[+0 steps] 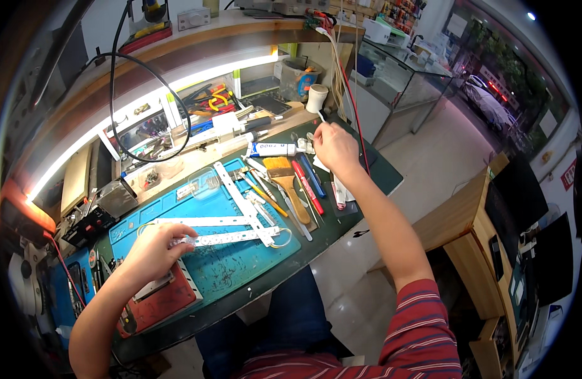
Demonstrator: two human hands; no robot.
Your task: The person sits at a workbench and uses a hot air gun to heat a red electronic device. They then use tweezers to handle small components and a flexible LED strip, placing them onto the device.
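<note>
Head view: left hand (157,249) pinches white strip (231,238); room inside mat's (250,264) front edge.

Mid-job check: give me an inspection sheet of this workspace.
Surface: dark-specked blue mat on a green tabletop.
Job's things: white strips over the mat, one set diagonally to the others.
Clutter: brush, red pen, blue pen and white tube beside the mat.
Hands: left hand pinches a strip's left end; right hand near white jar, hold unclear.
Cables: black cable looped at upper left; red cable at right.
Surroundings: glass case, wooden desk.
</note>
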